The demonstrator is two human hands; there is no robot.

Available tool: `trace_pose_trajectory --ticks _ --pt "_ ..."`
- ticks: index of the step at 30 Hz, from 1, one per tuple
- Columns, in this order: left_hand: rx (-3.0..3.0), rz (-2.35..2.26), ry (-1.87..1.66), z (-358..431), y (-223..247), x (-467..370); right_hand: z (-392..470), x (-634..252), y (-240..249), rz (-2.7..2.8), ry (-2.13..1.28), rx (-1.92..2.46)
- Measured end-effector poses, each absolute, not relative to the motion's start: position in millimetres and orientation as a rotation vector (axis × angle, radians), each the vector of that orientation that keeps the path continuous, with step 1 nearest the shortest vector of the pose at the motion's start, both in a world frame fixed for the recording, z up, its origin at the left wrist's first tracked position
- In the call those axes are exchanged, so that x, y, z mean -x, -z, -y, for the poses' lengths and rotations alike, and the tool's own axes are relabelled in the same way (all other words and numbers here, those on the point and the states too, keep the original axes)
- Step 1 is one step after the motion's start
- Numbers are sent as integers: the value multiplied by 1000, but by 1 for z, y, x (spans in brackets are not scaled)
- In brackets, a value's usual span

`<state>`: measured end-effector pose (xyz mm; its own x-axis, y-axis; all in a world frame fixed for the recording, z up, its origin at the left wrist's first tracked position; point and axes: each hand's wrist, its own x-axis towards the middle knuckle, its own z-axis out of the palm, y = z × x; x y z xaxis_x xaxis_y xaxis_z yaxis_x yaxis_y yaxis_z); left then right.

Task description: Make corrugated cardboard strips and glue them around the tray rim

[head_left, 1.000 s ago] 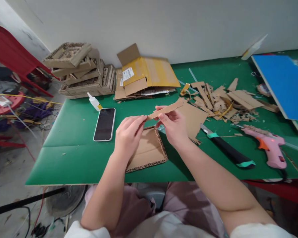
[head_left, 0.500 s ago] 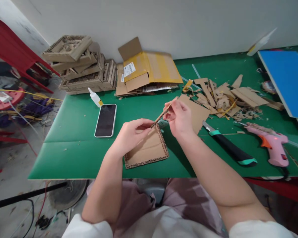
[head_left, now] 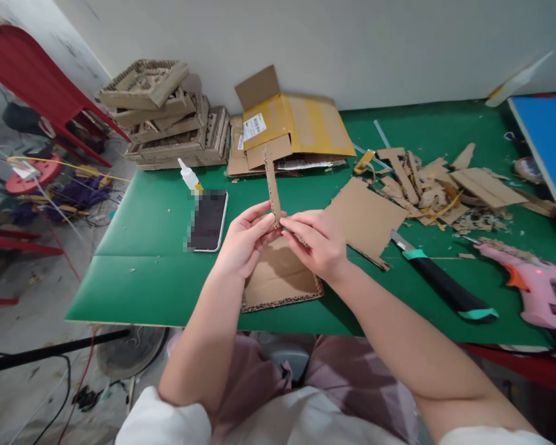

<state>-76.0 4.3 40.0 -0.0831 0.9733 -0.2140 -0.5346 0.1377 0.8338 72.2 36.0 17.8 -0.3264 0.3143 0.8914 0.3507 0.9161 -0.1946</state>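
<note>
Brown cardboard strip (head_left: 271, 185), held over the far side of a shallow cardboard tray (head_left: 282, 304), its near end pinched in the grip of the left hand (head_left: 245, 242). The right hand (head_left: 323, 246) touches that same end; because its fingers overlap, I cannot tell whether its grip is clenched there. Through the head view I see, rightward, a cardboard sheet (head_left: 366, 216), a utility knife (head_left: 445, 282) and a pink glue gun (head_left: 540, 278); leftward, a phone (head_left: 209, 221) beside a small bottle (head_left: 191, 178). All lie on the green worktop (head_left: 130, 287).
</note>
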Motion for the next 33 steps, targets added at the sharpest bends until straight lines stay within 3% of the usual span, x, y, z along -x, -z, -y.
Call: trace_pose_trajectory --ticks 17,33 --pt "-572 -1051 -1368 -1 -46 67 -36 -72 -20 1913 287 573" --pt "-557 -1021 -1335 -1 -43 67 -37 -72 -20 1923 207 603"
